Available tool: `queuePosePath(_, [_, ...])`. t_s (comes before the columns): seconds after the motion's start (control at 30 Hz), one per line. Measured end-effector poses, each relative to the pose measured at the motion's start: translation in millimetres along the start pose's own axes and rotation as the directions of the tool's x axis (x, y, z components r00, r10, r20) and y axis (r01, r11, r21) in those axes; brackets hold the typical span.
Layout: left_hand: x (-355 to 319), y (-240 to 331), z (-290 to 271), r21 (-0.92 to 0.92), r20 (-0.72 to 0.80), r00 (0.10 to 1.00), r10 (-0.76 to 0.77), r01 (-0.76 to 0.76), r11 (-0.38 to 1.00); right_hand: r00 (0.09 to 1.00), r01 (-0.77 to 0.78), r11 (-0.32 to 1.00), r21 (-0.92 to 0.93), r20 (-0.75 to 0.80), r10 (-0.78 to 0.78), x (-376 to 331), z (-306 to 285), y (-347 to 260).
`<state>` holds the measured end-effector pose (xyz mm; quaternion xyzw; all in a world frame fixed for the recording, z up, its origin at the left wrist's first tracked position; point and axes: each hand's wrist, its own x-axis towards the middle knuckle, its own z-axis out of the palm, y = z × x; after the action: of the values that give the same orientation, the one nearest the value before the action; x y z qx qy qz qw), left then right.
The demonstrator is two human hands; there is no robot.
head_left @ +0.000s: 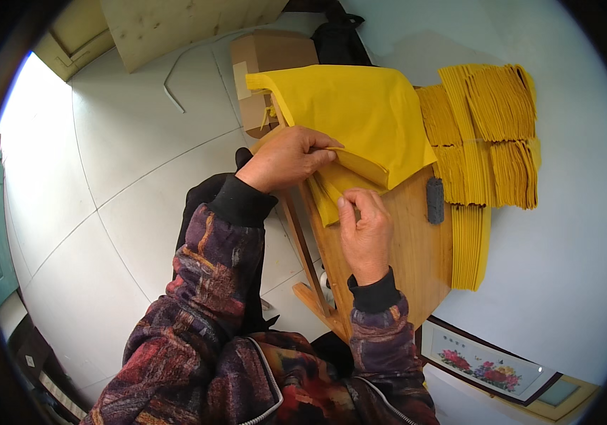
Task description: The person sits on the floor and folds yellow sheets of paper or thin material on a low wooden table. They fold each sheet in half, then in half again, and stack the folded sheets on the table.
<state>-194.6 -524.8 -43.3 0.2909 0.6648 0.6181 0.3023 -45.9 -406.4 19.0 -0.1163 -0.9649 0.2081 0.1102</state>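
Observation:
A stack of yellow sheets (346,99), of paper or thin cloth, drapes over the far end of a wooden table (417,262). With thumb and fingers, my left hand (291,157) pinches the near edge of a yellow sheet, whose folded part (364,166) stands lifted off the layers below. My right hand (367,237) is closed beside the near corner of the lower yellow layers (326,202), thumb and forefinger together at their edge. Whatever lies between those fingertips is too small to tell. A dark grey ridged cylinder (434,200) rests on the table to the right.
Bundles of folded yellow pieces (491,134) are piled at the table's right edge by the pale wall (565,212). A cardboard box (271,53) sits on the tiled floor (133,156) beyond the table. A framed flower picture (484,361) is at lower right.

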Motion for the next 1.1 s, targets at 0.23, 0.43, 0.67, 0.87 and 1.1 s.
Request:
queuePosePath(0.23, [-1, 1, 0, 0.002, 0.004, 1.0, 0.013, -0.013, 1.0, 1.0, -0.023, 0.999, 0.033, 0.002, 0.023, -1, 0, 2])
queuePosePath(0.43, [-1, 0, 0, -0.006, -0.005, 1.0, 0.016, -0.016, 1.0, 0.998, -0.069, 0.989, 0.131, 0.019, 0.067, 1, -1, 5])
queuePosePath(0.67, [0, 0, 0, 0.022, -0.002, 1.0, 0.017, -0.016, 1.0, 0.993, -0.117, 0.984, 0.136, 0.025, 0.115, 5, -6, 0])
queuePosePath(0.87, [1, -5, 0, -0.007, 0.017, 0.999, 0.039, -0.039, 0.999, 0.995, 0.074, 0.993, -0.095, -0.065, -0.08, 18, -12, -3])
queuePosePath(1.1, [1, -9, 3, 0.044, 0.002, 0.996, 0.086, -0.086, 0.995, 0.977, 0.155, 0.975, -0.16, -0.123, -0.175, 31, -17, 2])
